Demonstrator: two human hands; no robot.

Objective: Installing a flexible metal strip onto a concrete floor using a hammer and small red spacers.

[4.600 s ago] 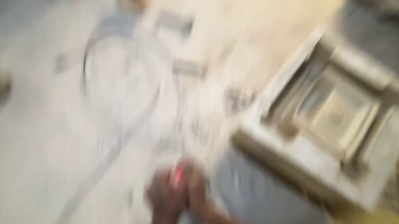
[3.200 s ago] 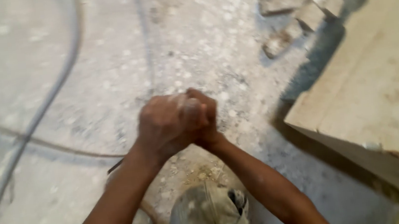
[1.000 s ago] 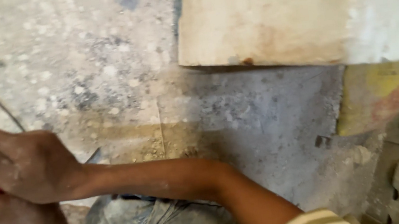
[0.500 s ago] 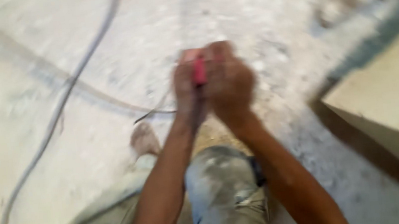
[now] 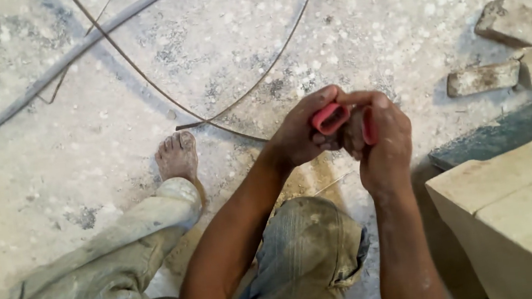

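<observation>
Both hands pinched small red pieces, chest-high over dusty floor.
L hand (image 5: 301, 135) gripped red cap-like piece (image 5: 330, 118); R hand (image 5: 382, 139) closed on another red bit (image 5: 368, 126), pieces close together, prob. to join or part them.

Light warm, soft, even; floor (image 5: 48, 167) pale, slightly washed out at top right. Dark shadow falls beside stone slab (image 5: 525, 200) and under rubble pieces (image 5: 481, 78), so light comes from right side. Picture mostly sharp; slight softness at edges, no strong glare.
</observation>
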